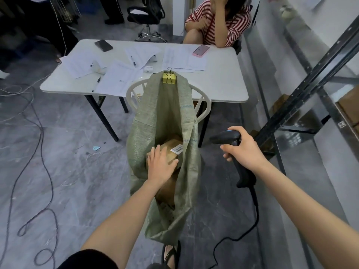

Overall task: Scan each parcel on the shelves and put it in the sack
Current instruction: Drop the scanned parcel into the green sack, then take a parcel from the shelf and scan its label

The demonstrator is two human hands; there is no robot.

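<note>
Sack [153,113], parcel [169,154] inside — left hand [160,165] atop

Grey marbled floor [77,171] with loose cables [45,172], white table [223,88], white plastic chair [130,94], black office chair [147,15] behind.

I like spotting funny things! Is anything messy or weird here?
Yes. The sack hangs from a chair back by a yellow binder clip, and loose cables snake across the floor, easy to trip on.

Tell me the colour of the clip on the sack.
The clip is yellow; head view.
</note>
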